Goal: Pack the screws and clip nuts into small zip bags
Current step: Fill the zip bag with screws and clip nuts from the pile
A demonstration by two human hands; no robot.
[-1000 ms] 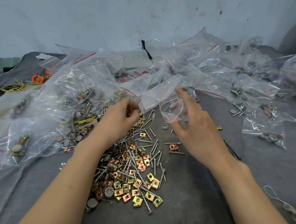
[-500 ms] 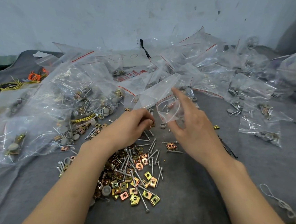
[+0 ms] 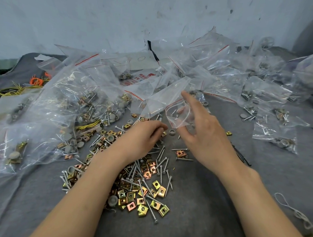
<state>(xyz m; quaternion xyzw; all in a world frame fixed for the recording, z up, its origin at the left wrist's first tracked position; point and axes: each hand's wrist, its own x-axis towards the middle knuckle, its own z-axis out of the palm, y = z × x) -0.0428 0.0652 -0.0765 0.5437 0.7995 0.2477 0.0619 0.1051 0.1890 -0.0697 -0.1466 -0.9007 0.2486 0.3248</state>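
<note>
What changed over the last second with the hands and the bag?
The left hand has come down from the mouth of the small zip bag to the loose screws and clip nuts, fingers curled; whether it grips anything is hidden. The right hand holds the bag as before, and the pile lies unchanged.

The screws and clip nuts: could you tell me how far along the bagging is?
Done: filled bags at right. In hand: the right hand holds an open bag; the left hand rests on the pile of screws and clip nuts. Left: that whole pile.
</note>
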